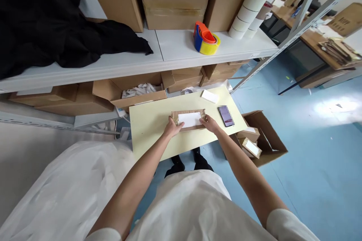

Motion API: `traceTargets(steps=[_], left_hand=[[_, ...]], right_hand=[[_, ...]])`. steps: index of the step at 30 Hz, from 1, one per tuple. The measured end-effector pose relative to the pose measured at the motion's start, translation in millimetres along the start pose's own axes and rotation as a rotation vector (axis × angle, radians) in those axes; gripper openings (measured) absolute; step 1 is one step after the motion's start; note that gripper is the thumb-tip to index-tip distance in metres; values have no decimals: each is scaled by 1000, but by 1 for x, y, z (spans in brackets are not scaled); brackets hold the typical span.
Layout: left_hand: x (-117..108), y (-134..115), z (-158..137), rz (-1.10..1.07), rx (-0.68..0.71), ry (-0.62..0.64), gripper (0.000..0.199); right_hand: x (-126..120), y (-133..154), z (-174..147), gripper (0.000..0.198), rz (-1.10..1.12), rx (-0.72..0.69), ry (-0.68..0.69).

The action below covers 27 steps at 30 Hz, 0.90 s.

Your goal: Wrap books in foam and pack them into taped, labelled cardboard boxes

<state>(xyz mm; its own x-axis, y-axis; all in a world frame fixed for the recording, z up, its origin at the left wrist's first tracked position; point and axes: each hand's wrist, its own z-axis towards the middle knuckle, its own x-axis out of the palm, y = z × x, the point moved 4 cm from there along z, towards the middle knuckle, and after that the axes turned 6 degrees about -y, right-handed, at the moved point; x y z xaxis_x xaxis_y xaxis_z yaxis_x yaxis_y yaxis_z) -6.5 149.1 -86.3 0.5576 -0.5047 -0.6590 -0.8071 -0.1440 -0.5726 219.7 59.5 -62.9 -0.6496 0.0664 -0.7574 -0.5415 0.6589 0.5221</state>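
Observation:
A small cardboard box (185, 113) with clear tape at its ends and a white label (190, 119) on its face is held over the pale yellow table (149, 135). My left hand (172, 127) grips the box's left end, its thumb on the label's edge. At the right end my right hand (209, 123) grips it too, thumb against the label. To the right of the box lies a phone (225, 115) with a blurred screen. Behind it on the table is a white stack of labels or paper (209, 96).
An open carton (273, 139) with several labelled parcels stands on the floor at right. On the shelf (178, 47) above sit a tape dispenser (206, 39), tape rolls (246, 15) and black cloth (70, 26). A big white bag (79, 192) is at left.

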Motion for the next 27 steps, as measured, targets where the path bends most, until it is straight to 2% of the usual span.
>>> traceTargets(steps=[3, 6, 9, 12, 14, 16, 19, 22, 24, 27], left_hand=[[3, -1, -6, 44, 13, -42, 91], [-2, -3, -14, 43, 62, -86, 87], [-13, -9, -29, 31, 131, -160, 83], [-22, -22, -50, 21, 193, -212, 85], [-22, -34, -64, -4, 216, -210, 85], [-14, -49, -76, -75, 241, -175, 76], [13, -83, -91, -177, 319, -53, 61], [53, -129, -104, -96, 417, 14, 63], [88, -163, -109, 9, 487, 43, 69], [153, -214, -115, 135, 587, 182, 73]], right_hand=[[14, 4, -8, 52, -75, 2, -67], [11, 1, -17, 56, -53, -18, -104], [-2, -9, -31, 59, 115, -75, -114], [-20, -28, -50, 55, 336, -101, -96], [-35, -46, -64, 50, 440, -99, -114], [-52, -66, -78, 46, 514, -94, -160], [-80, -103, -97, 44, 590, -66, -256], [-108, -152, -115, 43, 602, 1, -407], [-122, -191, -128, 45, 594, 63, -516], [-135, -250, -146, 49, 582, 186, -651]])
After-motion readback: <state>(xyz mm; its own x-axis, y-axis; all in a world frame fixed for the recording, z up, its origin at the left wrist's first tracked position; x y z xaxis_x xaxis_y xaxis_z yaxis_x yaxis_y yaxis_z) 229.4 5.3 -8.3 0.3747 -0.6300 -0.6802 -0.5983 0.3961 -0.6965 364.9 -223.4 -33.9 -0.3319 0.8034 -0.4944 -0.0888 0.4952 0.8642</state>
